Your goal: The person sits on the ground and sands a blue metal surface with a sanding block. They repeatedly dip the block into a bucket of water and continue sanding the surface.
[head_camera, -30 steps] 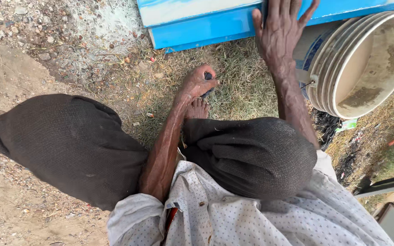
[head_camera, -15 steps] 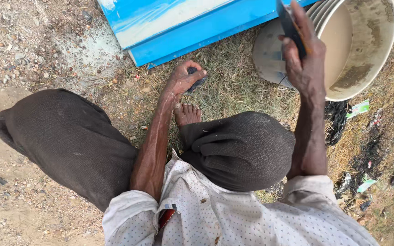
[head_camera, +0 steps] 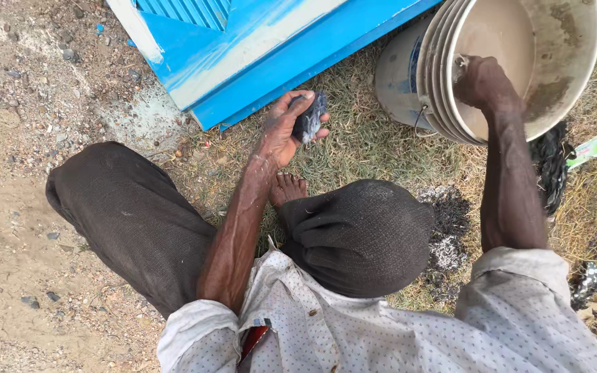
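I squat on dry grass with dark trousers over both knees. My left hand is raised off the ground and closed around a small dark, crumpled pad. My right hand grips the near rim of a tilted white plastic bucket, whose dirty inside faces me. The bucket leans against the ground at the upper right. A blue painted panel with a pale streak lies just beyond my left hand.
My bare foot rests on the grass between my knees. Gravel and bare earth lie at the left. Dark ash patches, a black mesh piece and a green wrapper lie at the right.
My left hand has lifted the dark pad off the grass. My right hand has come down from the air and taken the bucket's rim, tipping its opening toward me.
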